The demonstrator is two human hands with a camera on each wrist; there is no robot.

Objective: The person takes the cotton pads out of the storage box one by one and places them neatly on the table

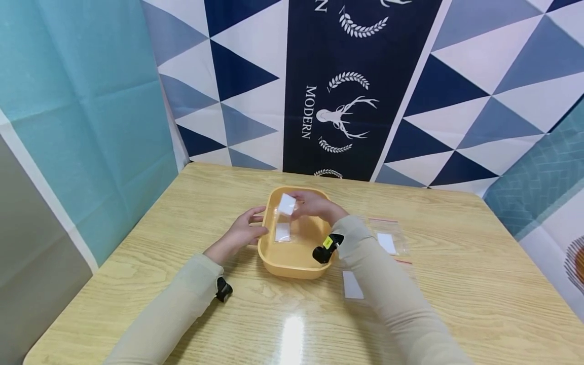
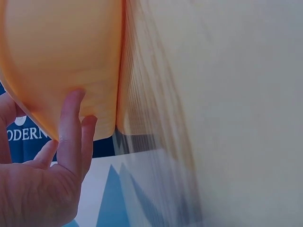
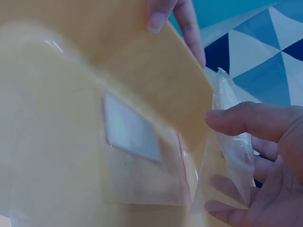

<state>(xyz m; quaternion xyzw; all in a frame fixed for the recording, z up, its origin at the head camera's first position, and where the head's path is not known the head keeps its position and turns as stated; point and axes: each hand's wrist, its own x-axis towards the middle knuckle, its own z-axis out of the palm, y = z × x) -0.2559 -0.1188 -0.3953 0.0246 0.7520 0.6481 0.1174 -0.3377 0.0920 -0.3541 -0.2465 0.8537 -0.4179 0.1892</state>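
A yellow plastic basin [image 1: 296, 271] stands on the table. My left hand [image 1: 239, 235] grips its left wall; in the right wrist view the thumb [image 3: 156, 21] lies inside the wall and a finger outside. In the left wrist view, fingers of the left hand [image 2: 52, 184] touch the outer side of the basin [image 2: 61, 56]. Inside the basin my right hand [image 1: 312, 205] pinches a clear plastic bag with a white square piece [image 1: 287, 204]. Below it, another clear zip bag [image 3: 142, 184] with a white square [image 1: 282, 232] lies in the basin, its red seal line visible.
On the wooden table [image 1: 456, 263], right of the basin, lie more clear zip bags with white pieces [image 1: 387, 243], partly hidden by my right forearm. A patterned cloth [image 1: 255, 76] hangs behind the table's far edge. A round brown thing [image 1: 579, 266] shows at the far right.
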